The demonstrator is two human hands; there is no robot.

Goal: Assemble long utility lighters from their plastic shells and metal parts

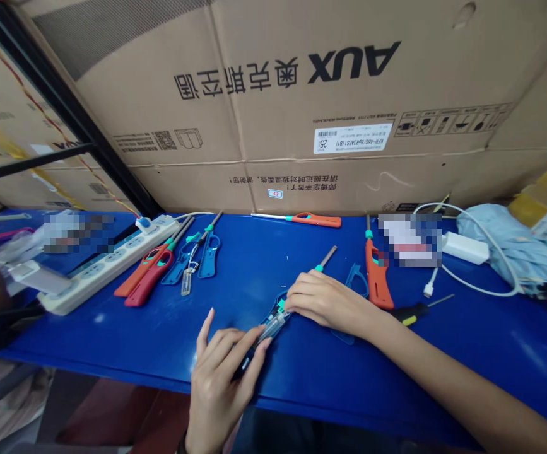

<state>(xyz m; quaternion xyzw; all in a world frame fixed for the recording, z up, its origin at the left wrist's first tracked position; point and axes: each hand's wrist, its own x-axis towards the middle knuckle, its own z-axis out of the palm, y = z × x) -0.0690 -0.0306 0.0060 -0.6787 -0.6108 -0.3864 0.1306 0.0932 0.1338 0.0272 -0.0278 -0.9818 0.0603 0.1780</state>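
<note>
Both my hands hold a partly assembled blue utility lighter (273, 321) above the blue table (159, 334). A clear plastic fuel tank (273, 326) sits in its body, and its metal nozzle (326, 257) points away past my right hand (323, 301). My left hand (221, 372) pinches the lighter's lower end between fingers and thumb. Nearby lie an orange lighter (377, 277) and a blue lighter shell (357, 280). Part of the lighter is hidden by my fingers.
A white power strip (112, 265) lies at the left, beside red lighters (147, 274) and blue shells (209, 255). A black-and-yellow screwdriver (408, 313), white charger (465, 248) and blue bag (514, 252) lie right. Large cardboard boxes (301, 107) stand behind.
</note>
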